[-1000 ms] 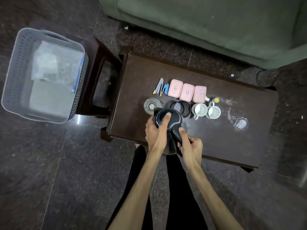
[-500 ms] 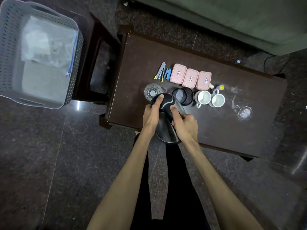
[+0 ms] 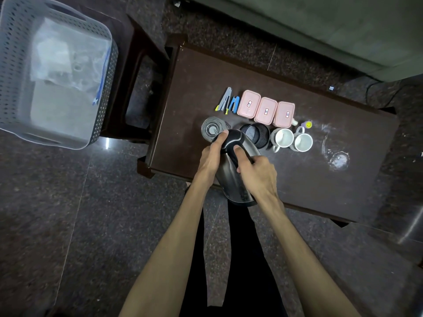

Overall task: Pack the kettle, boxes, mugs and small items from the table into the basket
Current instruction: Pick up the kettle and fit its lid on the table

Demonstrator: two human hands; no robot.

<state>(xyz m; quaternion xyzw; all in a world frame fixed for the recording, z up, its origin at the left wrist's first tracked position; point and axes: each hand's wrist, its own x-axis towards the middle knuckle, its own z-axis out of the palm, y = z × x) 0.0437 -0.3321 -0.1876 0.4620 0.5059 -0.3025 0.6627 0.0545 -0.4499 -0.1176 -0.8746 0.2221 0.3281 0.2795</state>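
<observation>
kettle (image 3: 237, 177): tilted, over near counter (image 3: 297, 179) edge
left hand (image 3: 211, 156): grip closed on kettle lid end
right hand (image 3: 257, 172): grip wrapped round kettle handle
basket (image 3: 13, 106): far left, on floor
mugs (image 3: 293, 139), pink boxes (image 3: 265, 109): farther back on counter

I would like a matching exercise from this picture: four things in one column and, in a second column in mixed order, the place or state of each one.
Things:
1. kettle
2. basket
3. pink boxes
4. white mugs

Places or states:
A. side by side in a row of three on the table
B. on the floor, left of the table
C. gripped by the left hand and the right hand
D. a pair, right of the black round container

Pairs: 1-C, 2-B, 3-A, 4-D
</observation>
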